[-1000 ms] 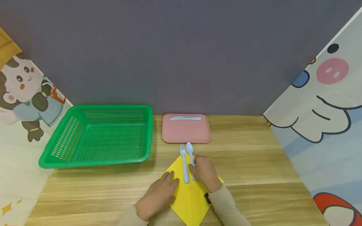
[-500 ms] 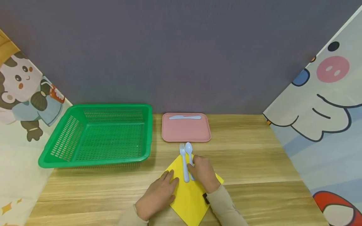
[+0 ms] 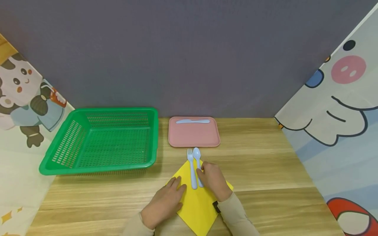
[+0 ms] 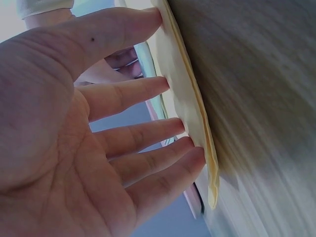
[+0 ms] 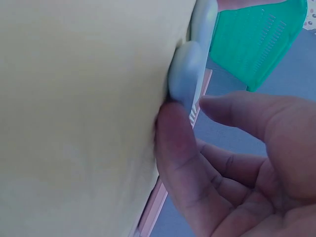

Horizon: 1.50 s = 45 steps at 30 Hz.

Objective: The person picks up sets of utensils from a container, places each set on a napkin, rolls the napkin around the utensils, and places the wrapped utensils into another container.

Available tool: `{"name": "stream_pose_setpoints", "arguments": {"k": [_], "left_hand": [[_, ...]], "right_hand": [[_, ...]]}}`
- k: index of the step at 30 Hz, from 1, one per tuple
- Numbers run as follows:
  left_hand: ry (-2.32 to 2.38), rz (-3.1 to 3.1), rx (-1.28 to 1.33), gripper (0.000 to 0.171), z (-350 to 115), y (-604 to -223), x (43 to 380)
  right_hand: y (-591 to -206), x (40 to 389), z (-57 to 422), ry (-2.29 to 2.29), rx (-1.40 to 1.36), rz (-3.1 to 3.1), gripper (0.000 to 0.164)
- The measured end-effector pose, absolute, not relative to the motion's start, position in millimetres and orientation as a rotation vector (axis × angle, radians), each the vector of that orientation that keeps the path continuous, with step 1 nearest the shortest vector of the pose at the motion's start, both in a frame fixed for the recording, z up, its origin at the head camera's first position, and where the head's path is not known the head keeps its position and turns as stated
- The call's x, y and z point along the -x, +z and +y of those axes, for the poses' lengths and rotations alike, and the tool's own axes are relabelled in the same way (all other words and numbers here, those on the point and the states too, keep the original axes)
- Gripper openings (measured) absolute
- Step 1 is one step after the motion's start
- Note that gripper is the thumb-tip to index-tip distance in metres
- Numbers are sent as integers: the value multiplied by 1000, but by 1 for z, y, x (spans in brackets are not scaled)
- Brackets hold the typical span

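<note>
A folded yellow napkin lies cornerwise on the table, two layers showing at its edge in the left wrist view. On its far corner rest a pale blue fork and, just right of it, a matching spoon, heads pointing away. My left hand presses the napkin's left side with fingers extended and spread; its fingertips touch the cloth. With thumb and index finger my right hand pinches the spoon's handle, the other fingers curled beneath. Part of that handle is hidden by the fingers.
Beyond the cutlery sits a pink tray with a pale blue knife along its far edge. A green plastic basket stands at the back left. A grey panel closes off the back, with printed cartoon walls on both sides.
The spoon's handle has shifted very slightly left, closer to the fork, with my right fingers. My left hand stays on the napkin. The head view has tilted a little.
</note>
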<state>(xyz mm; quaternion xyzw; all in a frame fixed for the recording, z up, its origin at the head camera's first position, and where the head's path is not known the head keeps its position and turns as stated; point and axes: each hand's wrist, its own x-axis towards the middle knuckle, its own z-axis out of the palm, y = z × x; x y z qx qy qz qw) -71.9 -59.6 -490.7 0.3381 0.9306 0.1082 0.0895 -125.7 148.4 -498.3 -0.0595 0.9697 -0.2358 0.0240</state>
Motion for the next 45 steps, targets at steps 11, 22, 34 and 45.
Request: {"name": "stream_pose_setpoints", "arguments": {"k": [11, 22, 34, 45], "left_hand": [[320, 2808, -1035, 51, -61, -489, 72], [262, 2824, -1015, 64, -57, -475, 97], [261, 2946, -869, 68, -44, -466, 161], [219, 2955, -765, 59, -33, -474, 177]], "right_hand": [[-498, 126, 149, -729, 203, 3018, 22], [-487, 134, 158, -775, 242, 3003, 19], [-456, 230, 180, -497, 555, 3194, 13], [-464, 318, 186, -260, 727, 3074, 14]]}}
